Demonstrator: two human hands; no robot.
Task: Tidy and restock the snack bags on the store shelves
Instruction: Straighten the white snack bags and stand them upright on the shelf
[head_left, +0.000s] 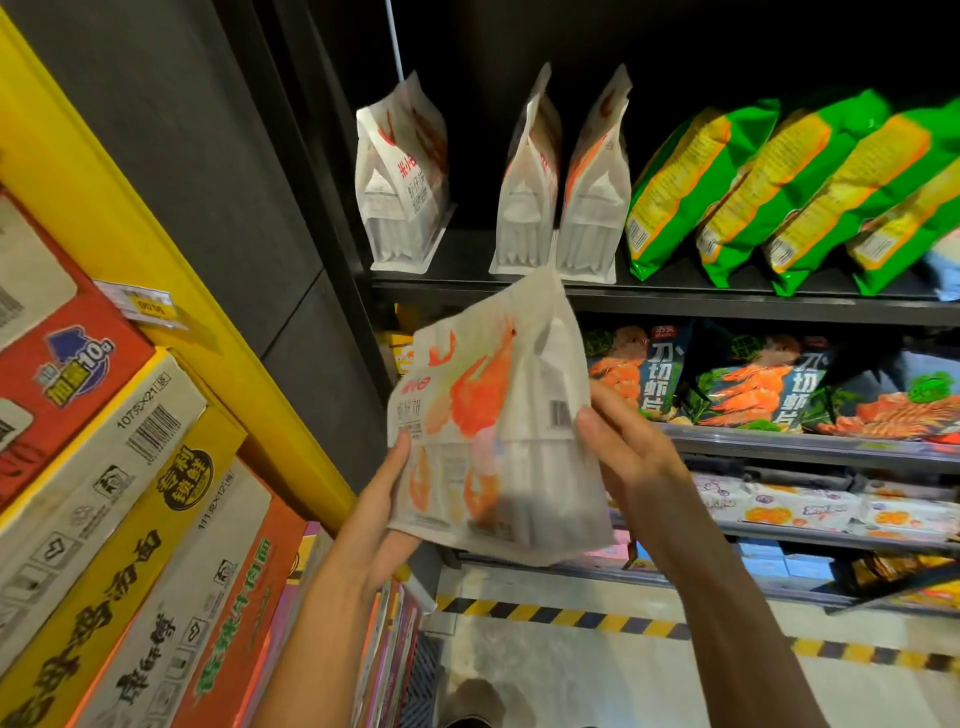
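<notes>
I hold a white snack bag with orange shrimp print in front of the shelves, just below the top shelf edge. My left hand grips its lower left side, thumb on the front. My right hand grips its right edge near the barcode. On the top black shelf stand three matching white shrimp bags, one at the left and two side by side, with a gap between them. Green and yellow snack bags lean in a row to the right.
Dark shrimp-chip bags fill the shelf below, with pale packets lower down. Stacked noodle cartons and a yellow frame crowd the left. Floor with yellow-black hazard tape lies below.
</notes>
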